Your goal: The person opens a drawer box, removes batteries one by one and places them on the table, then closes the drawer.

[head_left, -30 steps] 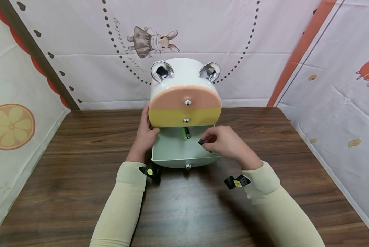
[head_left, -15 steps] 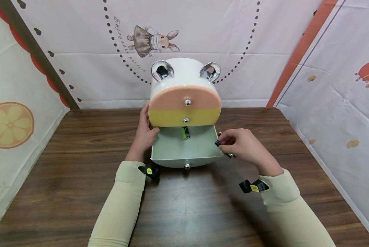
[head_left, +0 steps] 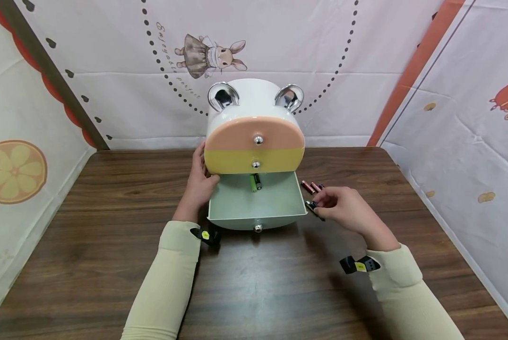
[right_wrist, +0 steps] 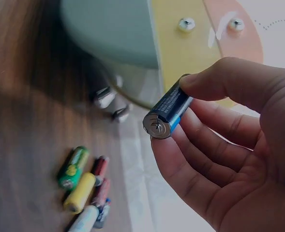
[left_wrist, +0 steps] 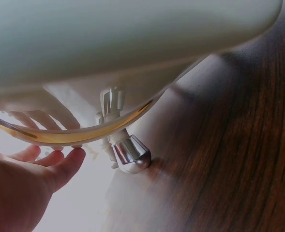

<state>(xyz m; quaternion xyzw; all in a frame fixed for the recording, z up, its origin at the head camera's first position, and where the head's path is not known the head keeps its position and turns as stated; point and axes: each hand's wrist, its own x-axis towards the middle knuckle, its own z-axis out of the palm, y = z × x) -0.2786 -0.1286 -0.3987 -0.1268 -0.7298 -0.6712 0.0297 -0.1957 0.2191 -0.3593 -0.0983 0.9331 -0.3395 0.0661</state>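
My right hand is just right of the pale green drawer, pinching a dark blue and black battery between thumb and fingertips. One flat end of the battery shows in the right wrist view. My left hand rests with extended fingers against the left side of a frog-like cabinet, its thumb by the front edge. The lowest drawer is pulled out. Inside it, at the back, lie a green battery and a black battery.
Several loose batteries lie on the table right of the drawer, among them a red battery, a green battery and a yellow battery. A peach drawer and a yellow drawer above are closed. Patterned cloth hangs behind.
My right hand, holding the battery, has moved right from over the drawer to beyond its right edge, uncovering red batteries on the table. My left hand has stayed in place.
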